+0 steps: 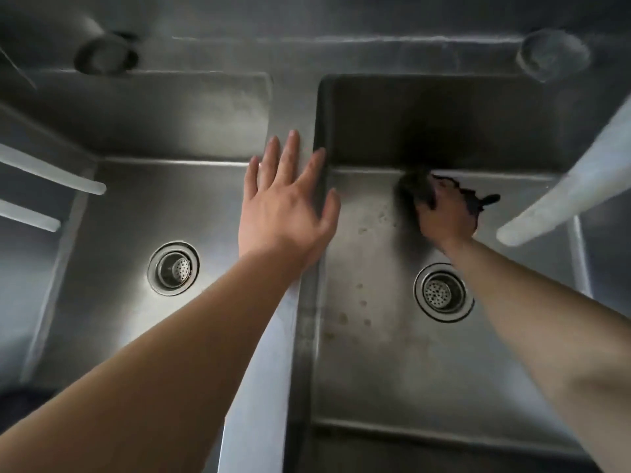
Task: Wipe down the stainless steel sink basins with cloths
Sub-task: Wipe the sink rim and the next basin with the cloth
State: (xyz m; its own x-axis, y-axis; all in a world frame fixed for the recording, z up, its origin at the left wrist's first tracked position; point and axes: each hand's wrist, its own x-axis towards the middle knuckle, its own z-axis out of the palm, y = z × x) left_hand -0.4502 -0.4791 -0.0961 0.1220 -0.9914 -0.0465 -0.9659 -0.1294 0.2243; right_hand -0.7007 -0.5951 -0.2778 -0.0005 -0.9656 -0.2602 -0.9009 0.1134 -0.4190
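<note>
Steel sink (307, 302), right hand (447, 216) gripping dark cloth (418, 187), left hand (286, 206) splayed

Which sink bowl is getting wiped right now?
The right basin. The right hand presses a dark cloth at its back edge. The left basin has no cloth; the open left hand hovers over the divider.

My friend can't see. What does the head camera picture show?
A person's right hand presses a dark cloth against the far end of the right sink basin. Their open left hand is over the divider between two basins.
</note>
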